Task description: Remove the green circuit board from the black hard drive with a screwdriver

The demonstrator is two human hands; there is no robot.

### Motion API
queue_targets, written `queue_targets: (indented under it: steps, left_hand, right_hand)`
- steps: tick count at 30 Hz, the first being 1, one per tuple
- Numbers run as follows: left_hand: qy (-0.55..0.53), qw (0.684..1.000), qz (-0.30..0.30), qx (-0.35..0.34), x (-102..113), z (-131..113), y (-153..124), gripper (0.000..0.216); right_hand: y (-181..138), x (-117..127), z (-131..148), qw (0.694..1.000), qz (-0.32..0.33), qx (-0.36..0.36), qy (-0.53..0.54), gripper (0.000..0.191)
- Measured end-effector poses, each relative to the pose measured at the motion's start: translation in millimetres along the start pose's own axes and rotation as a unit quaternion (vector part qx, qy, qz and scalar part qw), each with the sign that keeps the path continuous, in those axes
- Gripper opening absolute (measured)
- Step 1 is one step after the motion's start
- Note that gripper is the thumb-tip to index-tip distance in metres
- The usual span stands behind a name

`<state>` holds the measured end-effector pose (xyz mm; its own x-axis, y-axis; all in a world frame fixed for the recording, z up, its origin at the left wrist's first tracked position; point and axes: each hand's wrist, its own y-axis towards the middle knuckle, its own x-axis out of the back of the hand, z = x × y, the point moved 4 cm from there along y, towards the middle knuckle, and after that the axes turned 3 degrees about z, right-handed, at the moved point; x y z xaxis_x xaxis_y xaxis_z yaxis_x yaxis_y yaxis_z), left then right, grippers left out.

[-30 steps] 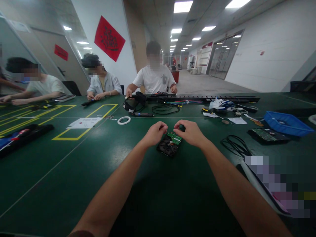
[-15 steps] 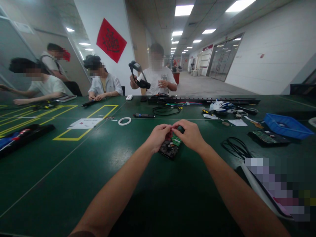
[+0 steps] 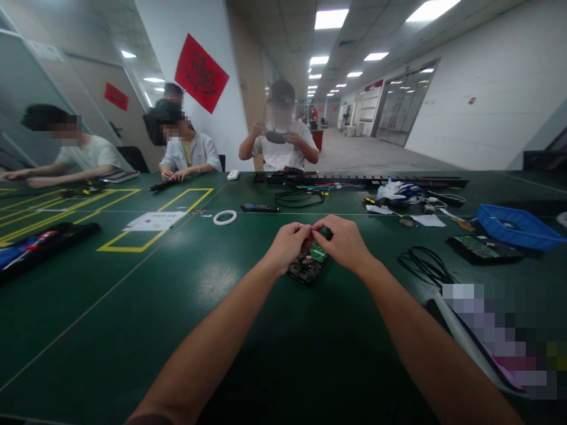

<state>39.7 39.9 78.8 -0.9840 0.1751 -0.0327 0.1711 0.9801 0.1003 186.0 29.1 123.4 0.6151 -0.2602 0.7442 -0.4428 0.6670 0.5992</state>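
Note:
A dark hard drive point(image 3: 305, 270) with a green circuit board point(image 3: 317, 252) lies on the green table under my hands. My left hand point(image 3: 290, 243) is closed along the drive's left side, its fingertips pinched at the far end. What they pinch is hidden. My right hand point(image 3: 346, 241) curls over the right side, fingers closed round what looks like a screwdriver with a dark rounded handle point(image 3: 326, 232). Both sets of fingertips meet above the board, where a bit of red shows between them.
At right are a blue tray point(image 3: 518, 227), a second circuit-board unit point(image 3: 482, 248) and a coiled black cable point(image 3: 423, 264). A white tape roll point(image 3: 225, 218) and a dark pen-like tool point(image 3: 259, 208) lie beyond my hands. Co-workers sit across the table.
My hands and the hard drive keep nearly the same place. The person opposite has raised a black headset-like device in front of the chest; another person behind has moved right.

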Motion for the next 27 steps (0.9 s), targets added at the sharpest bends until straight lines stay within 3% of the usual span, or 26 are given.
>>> queue_targets:
  steps: [10, 15, 18, 21, 27]
  left_hand:
    - [0.04, 0.997, 0.069, 0.004, -2, 1, -1, 0.025]
    - [0.145, 0.986, 0.07, -0.044, 4, 2, 4, 0.027]
    - [0.322, 0.942, 0.029, -0.094, 18, 6, 13, 0.025]
    - [0.511, 0.859, 0.023, -0.027, 34, 24, 22, 0.025]
    - [0.556, 0.83, 0.038, 0.022, 47, 58, 30, 0.025]
  right_hand:
    - [-1, -6, -10, 0.997, 0.051, -0.042, -0.049, 0.009]
    - [-2, -6, -19, 0.992, 0.068, -0.064, -0.079, 0.012]
    - [-3, -9, -29, 0.987, 0.093, -0.083, -0.099, 0.013]
    - [-7, -19, -40, 0.979, 0.146, -0.087, -0.112, 0.014]
    - [-17, -47, -49, 0.953, 0.254, -0.091, -0.134, 0.014]
